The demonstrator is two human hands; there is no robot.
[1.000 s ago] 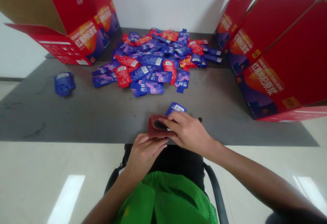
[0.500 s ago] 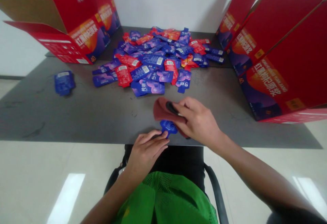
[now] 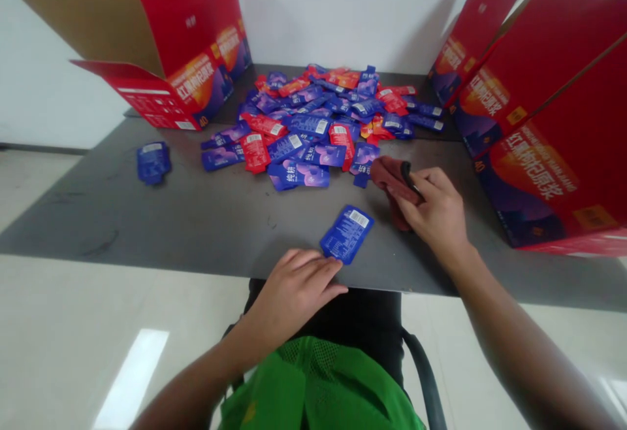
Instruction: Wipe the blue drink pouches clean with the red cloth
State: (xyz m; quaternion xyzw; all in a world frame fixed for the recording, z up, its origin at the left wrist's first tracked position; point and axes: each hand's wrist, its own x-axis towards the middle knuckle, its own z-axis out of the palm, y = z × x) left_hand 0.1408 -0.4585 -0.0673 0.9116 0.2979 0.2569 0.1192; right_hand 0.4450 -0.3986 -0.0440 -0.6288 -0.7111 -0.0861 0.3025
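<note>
A blue sachet (image 3: 349,234) with a white barcode lies near the table's front edge. The fingertips of my left hand (image 3: 304,286) touch its lower end; the fingers are spread and grip nothing. To the right, my right hand (image 3: 435,211) is closed on a folded reddish-brown cloth (image 3: 392,178), with a black band-like piece at its top. The cloth is beside the sachet and close to the front of a heap of blue and red sachets (image 3: 313,123). My right fingertips are partly hidden by the cloth.
Another small stack of blue sachets (image 3: 153,162) lies on the grey table (image 3: 206,221) at the left. An open red carton (image 3: 196,57) stands at the back left, and several red cartons (image 3: 539,155) stand at the right. A white wall rises behind.
My right hand has moved right with the cloth, off the blue sachet, which now shows fully. My left hand stays at the sachet's lower end. The view has shifted slightly.
</note>
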